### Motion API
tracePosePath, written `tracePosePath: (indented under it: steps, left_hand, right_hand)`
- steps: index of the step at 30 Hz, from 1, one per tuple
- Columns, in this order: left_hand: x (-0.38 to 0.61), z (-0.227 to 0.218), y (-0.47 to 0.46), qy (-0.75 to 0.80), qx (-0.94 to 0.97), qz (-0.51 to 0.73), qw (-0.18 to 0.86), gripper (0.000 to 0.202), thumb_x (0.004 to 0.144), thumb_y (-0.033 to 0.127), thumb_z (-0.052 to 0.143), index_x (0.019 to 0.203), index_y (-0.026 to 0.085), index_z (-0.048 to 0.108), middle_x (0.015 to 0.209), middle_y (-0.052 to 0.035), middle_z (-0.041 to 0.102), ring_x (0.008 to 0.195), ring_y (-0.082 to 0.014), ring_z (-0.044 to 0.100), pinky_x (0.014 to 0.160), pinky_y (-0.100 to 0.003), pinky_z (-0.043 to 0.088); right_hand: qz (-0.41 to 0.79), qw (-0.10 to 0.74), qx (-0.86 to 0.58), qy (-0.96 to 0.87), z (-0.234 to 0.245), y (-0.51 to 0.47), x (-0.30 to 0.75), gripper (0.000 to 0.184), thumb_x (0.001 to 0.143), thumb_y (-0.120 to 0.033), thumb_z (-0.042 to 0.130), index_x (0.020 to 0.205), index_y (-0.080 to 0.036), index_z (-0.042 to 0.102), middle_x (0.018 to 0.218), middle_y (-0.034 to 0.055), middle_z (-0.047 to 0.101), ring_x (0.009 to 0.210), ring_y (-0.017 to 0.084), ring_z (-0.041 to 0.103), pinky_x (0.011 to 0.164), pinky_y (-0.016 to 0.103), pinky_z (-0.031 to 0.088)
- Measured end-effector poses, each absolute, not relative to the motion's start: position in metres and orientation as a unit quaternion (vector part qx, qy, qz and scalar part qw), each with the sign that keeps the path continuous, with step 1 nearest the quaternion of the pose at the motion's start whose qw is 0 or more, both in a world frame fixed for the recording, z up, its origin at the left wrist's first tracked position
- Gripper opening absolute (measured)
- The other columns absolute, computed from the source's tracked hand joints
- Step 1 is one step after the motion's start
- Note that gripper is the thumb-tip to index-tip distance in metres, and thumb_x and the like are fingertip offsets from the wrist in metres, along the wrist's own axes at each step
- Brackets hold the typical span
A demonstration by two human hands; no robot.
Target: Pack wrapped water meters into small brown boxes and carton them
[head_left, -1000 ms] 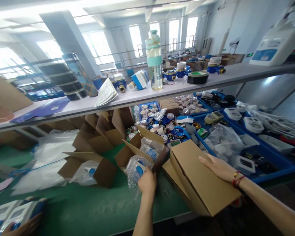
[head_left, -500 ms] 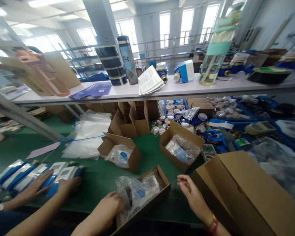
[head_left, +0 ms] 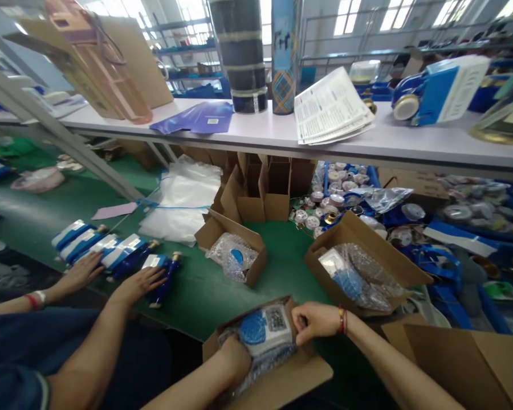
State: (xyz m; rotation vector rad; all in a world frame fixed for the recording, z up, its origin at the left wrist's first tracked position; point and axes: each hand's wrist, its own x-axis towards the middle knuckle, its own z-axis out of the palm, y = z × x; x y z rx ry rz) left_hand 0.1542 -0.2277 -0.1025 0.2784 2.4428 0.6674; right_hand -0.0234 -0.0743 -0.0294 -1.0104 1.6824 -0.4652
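Note:
An open cardboard box (head_left: pixel 282 381) sits at the near edge of the green table (head_left: pixel 196 296). Inside it lies a blue and white meter in bubble wrap (head_left: pixel 263 333). My left hand (head_left: pixel 235 359) is tucked into the box beside the wrapped meter, fingers hidden by the wrap. My right hand (head_left: pixel 314 322) pinches the wrap at the meter's right side; a red bracelet shows on that wrist.
A co-worker's two hands (head_left: pixel 111 279) rest on a row of blue and white meters (head_left: pixel 111 253) at left. Two more open boxes with wrapped meters (head_left: pixel 235 256) (head_left: pixel 359 273) stand behind. A large carton (head_left: pixel 461 359) is at lower right. A shelf (head_left: pixel 260 134) overhangs the table.
The view has swung left and down. My right hand moved from beside the box onto the wrapped meter. The meter now sits deeper in the box, and the co-worker's hands shifted along the meter row.

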Motion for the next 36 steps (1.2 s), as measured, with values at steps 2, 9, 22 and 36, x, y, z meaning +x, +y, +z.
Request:
tracePosePath:
  steps: [2,9,22,36]
  left_hand:
    - [0.163,-0.089,-0.239,0.916,0.114,0.235,0.305,0.006,0.062,0.011,0.065,0.057,0.015,0.066,0.057,-0.0086,0.065,0.066,-0.0259,0.063,0.082,-0.048,0.043]
    - [0.223,-0.027,-0.271,0.879,-0.253,0.404,0.004,0.024,0.087,0.027,0.037,0.076,0.018,0.056,0.071,-0.003,0.058,0.067,-0.0133,0.056,0.063,-0.022,0.045]
    - [0.259,-0.069,-0.25,0.619,-0.335,0.699,0.127,0.045,0.076,0.046,0.052,0.113,0.02,0.052,0.107,-0.0109,0.061,0.1,-0.0247,0.058,0.087,-0.042,0.045]
    - [0.173,-0.063,-0.262,0.94,-0.173,0.291,0.039,0.027,0.085,0.039,0.044,0.102,0.022,0.058,0.093,-0.0032,0.061,0.085,-0.0177,0.054,0.076,-0.035,0.04]
  right_hand:
    - [-0.134,0.456,-0.486,0.734,-0.04,-0.089,-0.005,0.02,0.062,-0.03,0.072,0.07,-0.019,0.058,0.067,-0.0016,0.059,0.066,0.015,0.052,0.059,0.025,0.037]
    - [-0.239,0.448,-0.5,0.702,-0.048,-0.094,0.01,0.023,0.078,-0.01,0.039,0.086,-0.02,0.059,0.084,0.0019,0.062,0.082,0.014,0.055,0.076,0.026,0.043]
    - [-0.241,0.586,-0.289,0.717,-0.015,-0.033,-0.006,0.03,0.071,-0.038,0.061,0.092,-0.017,0.061,0.086,0.0032,0.064,0.081,0.019,0.059,0.075,0.03,0.046]
    - [-0.119,0.244,-0.467,0.841,-0.023,-0.09,0.016,0.041,0.08,-0.041,0.05,0.117,-0.023,0.048,0.118,0.0063,0.055,0.112,0.023,0.045,0.095,0.041,0.031]
